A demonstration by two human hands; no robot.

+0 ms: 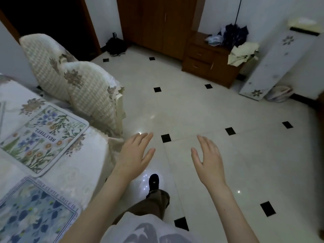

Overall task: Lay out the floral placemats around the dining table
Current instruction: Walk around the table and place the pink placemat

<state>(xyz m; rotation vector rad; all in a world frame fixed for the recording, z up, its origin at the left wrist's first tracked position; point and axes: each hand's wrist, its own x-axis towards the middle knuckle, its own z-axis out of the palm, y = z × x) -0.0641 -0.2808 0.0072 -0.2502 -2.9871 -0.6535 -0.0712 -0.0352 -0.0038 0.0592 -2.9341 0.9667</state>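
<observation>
The dining table [82, 169] with a pale floral cloth fills the left edge of the view. Two floral placemats lie flat on it: a white one [43, 137] with blue and orange flowers, and a blue one [35, 213] at the near corner. A sliver of a third mat [2, 113] shows at the far left. My left hand [135, 155] hovers palm down over the floor just right of the table's corner, fingers apart, holding nothing. My right hand [208, 158] is also open and empty, out over the tiles.
Two covered chairs [91, 92] stand against the table's far side. A wooden wardrobe [157, 23] and a drawer unit [208, 58] piled with cloth line the back wall. A white floral cabinet [277, 65] stands at right. My shoe [154, 181] rests on the tiled floor.
</observation>
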